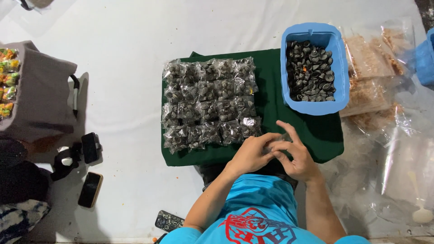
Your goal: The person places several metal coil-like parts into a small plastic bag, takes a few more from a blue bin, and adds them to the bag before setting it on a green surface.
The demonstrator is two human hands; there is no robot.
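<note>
Clear small plastic bag (279,140) is pinched between left hand (249,154) and right hand (296,159); keeping its mouth upright looks wise.

White sheet (126,40) covers the floor, evenly lit, perhaps from overhead.

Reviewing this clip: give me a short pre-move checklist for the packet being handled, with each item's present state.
1. Both hands on the small clear packet: left hand, right hand: ok.
2. Packet sealed: cannot tell, fingers hide it.
3. Blue tub holds dark spiral pieces: ok.
4. Filled packets lie in rows on the green cloth: ok.
5. Bare cloth beside the rows: ok.
</note>
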